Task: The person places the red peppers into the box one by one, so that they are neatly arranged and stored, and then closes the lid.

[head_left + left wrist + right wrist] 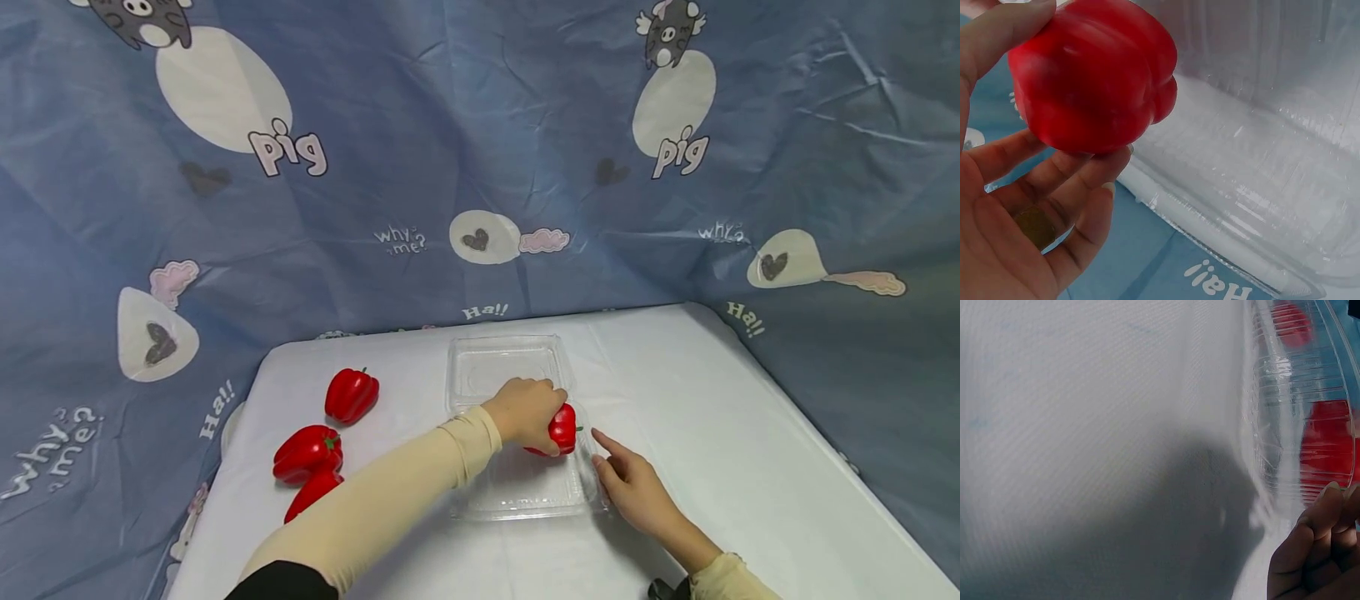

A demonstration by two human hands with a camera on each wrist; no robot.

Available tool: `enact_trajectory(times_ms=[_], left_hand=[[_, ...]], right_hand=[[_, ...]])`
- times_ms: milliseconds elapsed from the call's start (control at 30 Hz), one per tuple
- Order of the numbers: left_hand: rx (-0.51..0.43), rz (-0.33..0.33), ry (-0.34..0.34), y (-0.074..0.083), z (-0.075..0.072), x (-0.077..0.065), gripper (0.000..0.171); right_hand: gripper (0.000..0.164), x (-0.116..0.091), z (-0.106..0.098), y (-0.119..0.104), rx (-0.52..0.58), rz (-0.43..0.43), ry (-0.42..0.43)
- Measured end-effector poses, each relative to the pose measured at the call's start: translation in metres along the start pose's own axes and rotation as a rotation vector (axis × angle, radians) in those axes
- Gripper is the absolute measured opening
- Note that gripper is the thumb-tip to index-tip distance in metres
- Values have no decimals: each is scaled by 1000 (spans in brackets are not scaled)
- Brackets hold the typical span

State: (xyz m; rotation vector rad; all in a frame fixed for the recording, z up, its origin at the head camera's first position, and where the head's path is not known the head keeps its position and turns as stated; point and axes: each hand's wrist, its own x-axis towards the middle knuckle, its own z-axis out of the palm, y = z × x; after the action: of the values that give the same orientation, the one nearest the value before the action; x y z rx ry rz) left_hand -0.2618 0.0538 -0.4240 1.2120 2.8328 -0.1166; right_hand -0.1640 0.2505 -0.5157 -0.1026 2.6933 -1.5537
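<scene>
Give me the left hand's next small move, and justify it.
Probably ease the held red pepper down onto the floor of the clear container, then let go. The left hand grips it over the near half, and the right hand is at the right rim, well placed to steady it. Whether the pepper already touches the floor is unclear.

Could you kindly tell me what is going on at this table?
A person's left hand grips a red bell pepper over the open clear plastic container; whether it touches the bottom is hard to tell. The right hand is at the container's right edge. Three more red peppers lie to the left on the white-covered table.
</scene>
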Motion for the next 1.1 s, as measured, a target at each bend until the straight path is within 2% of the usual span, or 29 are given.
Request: enact_trajectory(times_ms=[233, 433, 800, 1100], left_hand=[[64, 5, 11, 2, 15, 2, 64], [54, -6, 10, 0, 22, 1, 64], [50, -6, 10, 1, 21, -4, 67], [26, -4, -1, -5, 14, -8, 71]], right_hand=[[46, 0, 1, -2, 6, -10, -10], [47, 0, -1, -2, 3, -33, -29], [47, 0, 0, -2, -24, -33, -14], [47, 1, 0, -2, -9, -21, -8]])
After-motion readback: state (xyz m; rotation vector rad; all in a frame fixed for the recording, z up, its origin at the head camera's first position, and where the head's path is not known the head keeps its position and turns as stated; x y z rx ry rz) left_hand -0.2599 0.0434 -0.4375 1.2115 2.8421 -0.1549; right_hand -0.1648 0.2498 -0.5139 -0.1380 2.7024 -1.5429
